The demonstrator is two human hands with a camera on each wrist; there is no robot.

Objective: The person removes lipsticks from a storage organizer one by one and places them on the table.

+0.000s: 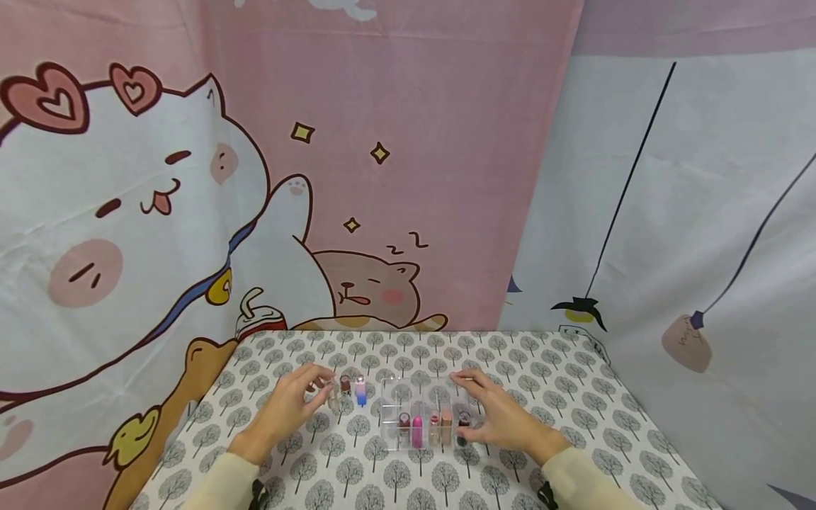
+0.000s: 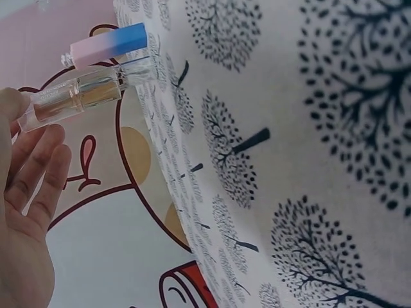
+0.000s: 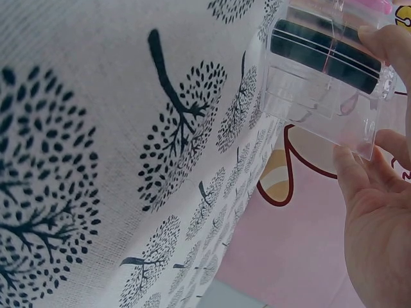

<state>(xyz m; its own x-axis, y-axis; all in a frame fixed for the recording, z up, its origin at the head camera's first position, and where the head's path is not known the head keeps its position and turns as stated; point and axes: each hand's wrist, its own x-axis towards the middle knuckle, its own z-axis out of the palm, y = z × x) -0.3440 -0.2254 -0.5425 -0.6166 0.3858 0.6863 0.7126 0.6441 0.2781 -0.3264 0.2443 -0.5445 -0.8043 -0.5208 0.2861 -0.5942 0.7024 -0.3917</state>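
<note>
My left hand (image 1: 290, 404) pinches the top end of a clear lip gloss tube (image 2: 77, 96) between thumb and finger. Beside that tube stand a brown-red lipstick tube (image 1: 346, 384) and a pink-to-blue tube (image 1: 360, 391). To the right, a clear plastic organizer (image 1: 383, 411) lies on the table, and my right hand (image 1: 503, 419) holds its right side, thumb on the near part, fingers at the far corner. Several lip tubes fill its front row, among them a bright pink tube (image 1: 417, 431), a tan tube (image 1: 446, 427) and a dark tube (image 3: 324, 56).
A table covered in white cloth with a tree print (image 1: 350, 471) carries everything. Behind it hangs a pink and white curtain (image 1: 408, 85) with cartoon animals.
</note>
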